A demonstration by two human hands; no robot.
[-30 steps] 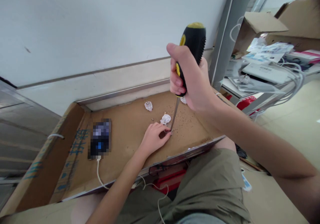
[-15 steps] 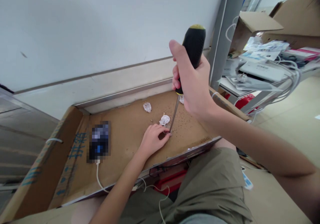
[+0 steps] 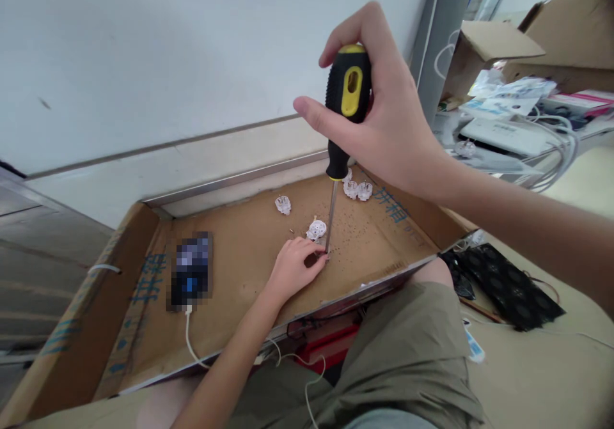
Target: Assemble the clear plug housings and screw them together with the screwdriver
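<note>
A screwdriver (image 3: 349, 103) with a black and yellow handle stands nearly upright, its tip down by the fingertips of my left hand. My right hand (image 3: 384, 106) is around the handle from the right, thumb and forefinger loosely spread about it. Low on the cardboard, my left hand (image 3: 297, 266) pinches a small clear piece (image 3: 327, 257) at the screwdriver's tip; the fingers partly hide it. Just above those fingers lies a round white plug part (image 3: 316, 229). Tiny dark bits are scattered to the right of the shaft.
The cardboard tray (image 3: 230, 275) has raised sides. A phone (image 3: 190, 272) with a white cable lies at its left. One white plug piece (image 3: 283, 204) sits at the back, several more (image 3: 357, 190) at the back right. A cluttered shelf (image 3: 508, 128) with boxes stands right.
My right hand has loosened and turned on the handle, its thumb and forefinger now spread. The handle has shifted left and stands more upright. My left hand has stayed in place.
</note>
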